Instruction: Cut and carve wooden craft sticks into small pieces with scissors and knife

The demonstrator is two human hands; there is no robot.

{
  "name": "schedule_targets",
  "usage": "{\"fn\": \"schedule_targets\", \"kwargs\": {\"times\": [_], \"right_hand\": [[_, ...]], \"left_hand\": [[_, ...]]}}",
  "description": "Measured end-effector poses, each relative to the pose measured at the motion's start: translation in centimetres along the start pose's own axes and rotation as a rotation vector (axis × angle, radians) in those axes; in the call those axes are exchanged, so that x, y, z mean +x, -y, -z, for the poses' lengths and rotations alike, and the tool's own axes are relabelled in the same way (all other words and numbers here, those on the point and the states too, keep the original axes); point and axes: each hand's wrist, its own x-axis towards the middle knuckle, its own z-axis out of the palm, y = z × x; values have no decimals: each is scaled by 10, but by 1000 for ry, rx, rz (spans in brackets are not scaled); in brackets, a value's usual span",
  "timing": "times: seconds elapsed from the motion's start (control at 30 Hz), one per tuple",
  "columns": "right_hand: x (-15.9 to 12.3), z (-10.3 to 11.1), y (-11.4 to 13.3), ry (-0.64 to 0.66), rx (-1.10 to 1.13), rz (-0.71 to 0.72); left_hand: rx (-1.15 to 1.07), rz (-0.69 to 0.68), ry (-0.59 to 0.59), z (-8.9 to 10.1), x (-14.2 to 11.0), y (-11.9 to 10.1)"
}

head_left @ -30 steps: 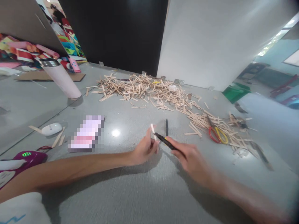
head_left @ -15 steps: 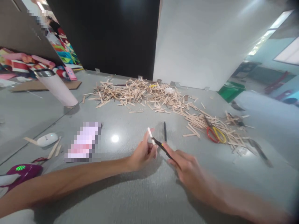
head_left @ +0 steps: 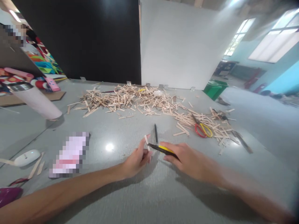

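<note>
My left hand [head_left: 138,160] pinches a short pale wooden stick [head_left: 146,140], which stands up between the fingers. In my right hand [head_left: 184,157] is a black and yellow utility knife [head_left: 163,149]; its dark tip meets or lies very near the stick, and I cannot tell whether it touches. Just beyond both hands a black pen [head_left: 155,133] lies on the grey table [head_left: 130,199]. Scissors [head_left: 203,130] with one red and one yellow handle rest on loose sticks to the right.
A heap of wooden sticks [head_left: 126,98] spreads along the back, before a black and white panel [head_left: 177,43]. On the left are a pink flask [head_left: 38,101], a phone [head_left: 70,154], a white mouse [head_left: 27,158] and a purple object [head_left: 9,195]. A green bin [head_left: 215,90] stands beyond.
The view has swung to the right, so most things appear farther left. My right hand has turned the knife flatter, and its yellow side now shows. Both hands keep their hold.
</note>
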Motion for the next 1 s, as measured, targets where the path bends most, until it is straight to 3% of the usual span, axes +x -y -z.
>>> {"fn": "schedule_targets", "kwargs": {"times": [0.17, 0.53, 0.77, 1.0], "right_hand": [[7, -5, 10, -30, -95, -73], [14, -13, 4, -91, -85, -33], [21, -19, 0, -87, -46, -23], [33, -58, -18, -166, 80, 34]], "left_hand": [[-14, 10, -12, -1, 0, 2], [-32, -91, -11, -1, 2, 14], [-48, 23, -41, -1, 0, 14], [-60, 86, -130, -1, -3, 16]]}}
